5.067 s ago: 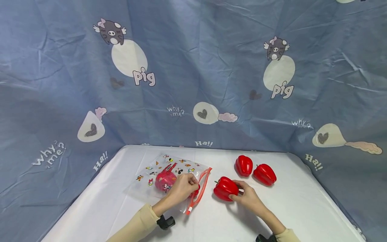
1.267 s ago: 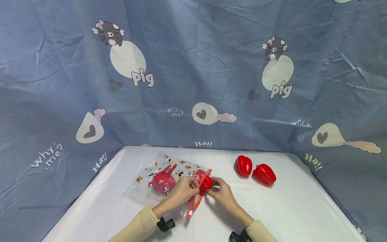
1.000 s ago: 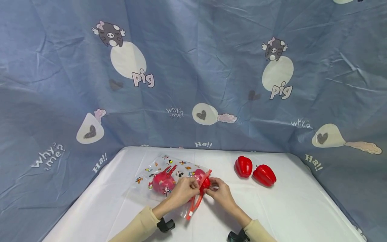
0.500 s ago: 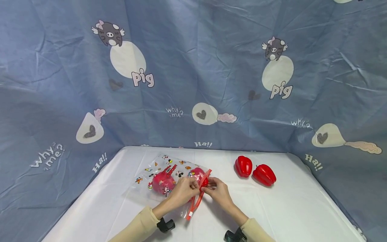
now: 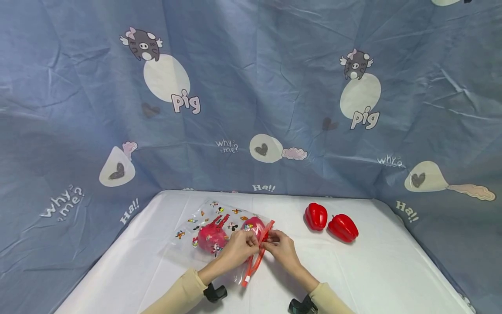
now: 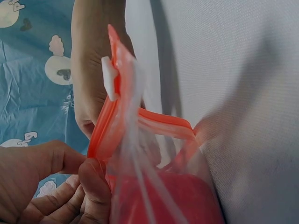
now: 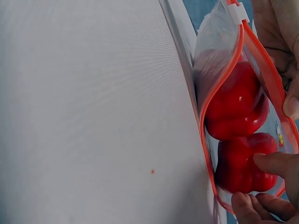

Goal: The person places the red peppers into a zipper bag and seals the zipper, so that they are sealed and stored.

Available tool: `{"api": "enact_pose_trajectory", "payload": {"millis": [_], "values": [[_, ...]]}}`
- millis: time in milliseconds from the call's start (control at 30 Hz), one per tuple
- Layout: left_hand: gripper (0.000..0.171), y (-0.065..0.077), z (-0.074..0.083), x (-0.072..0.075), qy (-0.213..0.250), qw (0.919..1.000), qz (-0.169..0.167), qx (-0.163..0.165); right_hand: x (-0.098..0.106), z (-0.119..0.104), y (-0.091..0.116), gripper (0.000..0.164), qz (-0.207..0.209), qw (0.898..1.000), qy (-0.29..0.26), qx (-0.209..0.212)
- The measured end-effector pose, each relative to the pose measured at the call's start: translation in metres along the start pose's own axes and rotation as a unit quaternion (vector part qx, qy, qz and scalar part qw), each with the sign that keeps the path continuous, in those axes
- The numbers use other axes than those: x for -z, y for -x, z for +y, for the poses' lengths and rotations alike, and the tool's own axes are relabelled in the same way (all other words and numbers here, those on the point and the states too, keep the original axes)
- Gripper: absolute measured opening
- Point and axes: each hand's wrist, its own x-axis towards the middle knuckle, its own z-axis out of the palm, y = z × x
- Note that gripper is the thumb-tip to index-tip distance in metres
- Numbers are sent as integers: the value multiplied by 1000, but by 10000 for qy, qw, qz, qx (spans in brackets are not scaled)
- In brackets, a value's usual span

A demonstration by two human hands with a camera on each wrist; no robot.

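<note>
A clear zip bag (image 5: 186,248) with cartoon prints and a red zip edge (image 5: 256,261) lies on the table, its mouth towards the right. My left hand (image 5: 237,248) pinches the upper zip edge and lifts it, so the mouth gapes. Just inside the mouth is a red bell pepper (image 7: 245,163), which my right hand (image 5: 284,250) holds, thumb on its side and fingers below. Beside it in the bag sits another bell pepper (image 7: 236,102). Through the plastic, a bell pepper (image 5: 211,237) also shows deeper inside. The white slider (image 5: 247,278) is at the zip's near end.
Two more red bell peppers stand at the back right of the white table (image 5: 376,270), one on the left (image 5: 315,216) and one on the right (image 5: 343,228). A blue printed cloth (image 5: 235,87) hangs behind the table.
My right hand has brought the bell pepper leftward from the table and pushed it in through the bag's mouth. The left hand keeps its pinch on the zip edge, nearly still.
</note>
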Motion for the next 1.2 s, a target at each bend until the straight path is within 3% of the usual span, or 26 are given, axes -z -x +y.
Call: {"api": "enact_pose_trajectory", "payload": {"millis": [567, 1200], "values": [[8, 1, 0, 1, -7, 9999, -37, 116, 0, 2, 0, 37, -150, 9999, -43, 76], [9, 2, 1, 1, -83, 9999, -34, 129, 20, 12, 6, 35, 137, 9999, -66, 28]]}}
